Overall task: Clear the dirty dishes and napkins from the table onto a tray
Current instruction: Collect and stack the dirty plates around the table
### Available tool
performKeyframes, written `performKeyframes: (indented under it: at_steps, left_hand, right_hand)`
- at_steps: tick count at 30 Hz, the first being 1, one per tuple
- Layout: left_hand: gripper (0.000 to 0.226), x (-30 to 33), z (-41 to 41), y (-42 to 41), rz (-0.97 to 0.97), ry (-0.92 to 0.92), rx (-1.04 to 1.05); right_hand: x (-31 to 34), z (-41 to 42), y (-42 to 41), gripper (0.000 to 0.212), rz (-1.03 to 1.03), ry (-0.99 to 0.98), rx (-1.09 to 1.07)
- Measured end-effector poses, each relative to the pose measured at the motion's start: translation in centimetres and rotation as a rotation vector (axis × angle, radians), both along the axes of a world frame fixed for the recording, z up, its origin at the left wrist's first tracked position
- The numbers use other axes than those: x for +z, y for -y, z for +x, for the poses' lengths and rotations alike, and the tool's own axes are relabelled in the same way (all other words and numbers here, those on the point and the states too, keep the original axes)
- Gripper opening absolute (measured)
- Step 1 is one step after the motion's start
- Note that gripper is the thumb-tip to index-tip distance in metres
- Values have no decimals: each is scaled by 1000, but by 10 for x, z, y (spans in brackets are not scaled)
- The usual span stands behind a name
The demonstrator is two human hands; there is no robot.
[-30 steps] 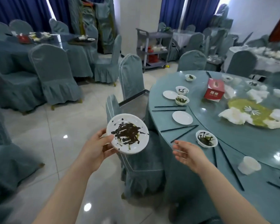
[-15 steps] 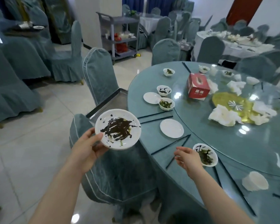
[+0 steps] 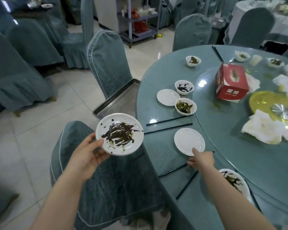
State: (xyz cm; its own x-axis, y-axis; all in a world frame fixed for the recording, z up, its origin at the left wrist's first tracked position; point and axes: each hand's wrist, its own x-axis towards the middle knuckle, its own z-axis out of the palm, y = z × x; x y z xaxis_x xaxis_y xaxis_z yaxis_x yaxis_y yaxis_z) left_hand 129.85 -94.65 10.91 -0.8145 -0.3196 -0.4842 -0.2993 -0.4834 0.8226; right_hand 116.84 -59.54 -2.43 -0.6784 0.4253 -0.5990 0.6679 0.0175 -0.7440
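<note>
The left hand grips the sauce-smeared round white plate level by its rim, keeping residue on. The right hand, fingers extended, touches the near edge of a clean round white plate just ahead on the worktop, likely to stack it.

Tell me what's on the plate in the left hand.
The plate carries dark smeared sauce and greenish bits. The left hand covers its near-left rim, so anything there is hidden.

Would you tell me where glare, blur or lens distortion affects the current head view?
Head view: bright ceiling-light glare spots sit on the glass turntable; the dirty bowl by the right forearm is motion-smeared; wide-angle distortion bends the chairs and table rim; the smeared plate in the left hand is sharp.
</note>
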Motion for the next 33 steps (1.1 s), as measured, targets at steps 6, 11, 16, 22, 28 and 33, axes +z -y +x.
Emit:
performKeyframes:
  at_steps: [6, 11, 16, 22, 28, 33]
  left_hand:
    - [21, -8, -8, -2, 39, -7, 14]
    - [24, -3, -4, 5, 68, -50, -1]
    - [32, 11, 15, 25, 72, -116, -61]
    - [38, 29, 58, 91, 62, -193, -104]
    - [33, 32, 103, 166, 60, -212, -85]
    - [27, 32, 136, 223, 87, -194, -31]
  right_hand:
    - [-2, -9, -1, 6, 19, 74, -10]
    - [19, 9, 19, 11, 115, -90, 59]
    - [56, 46, 74, 13, -48, -240, 36]
    - [120, 96, 160, 14, -228, -409, 27]
    - [152, 144, 258, 13, -305, -464, 137]
    - [156, 171, 347, 16, -281, -450, 375]
